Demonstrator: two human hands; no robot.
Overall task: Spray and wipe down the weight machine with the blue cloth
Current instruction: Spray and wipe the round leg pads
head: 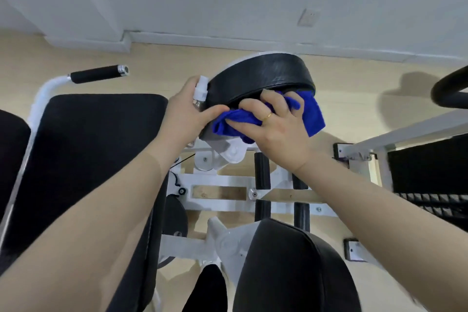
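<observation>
Padding takes most of the view: the white-framed weight machine [228, 195] carries a long black vinyl seat pad [88, 159] on the left, a rounded black pad [291, 268] near the bottom, and the curved black vinyl roller pad [260, 78] now being cleaned; the blue microfibre cloth [311, 114] is bunched against that roller pad's lower edge, under the right hand [273, 124], whose fingers [253, 106] curl over the cloth and press it to the vinyl; the left hand [187, 114] grips a small clear spray bottle with a white nozzle [201, 91], thumb lying along the pad's rim, just beside the cloth. To wipe well, I judge the left hand should steady the pad so it cannot swing; the cloth would do better opened flatter, drawn along the curve in overlapping strokes, reaching the hidden underside and seam; the nozzle should point away while wiping.
</observation>
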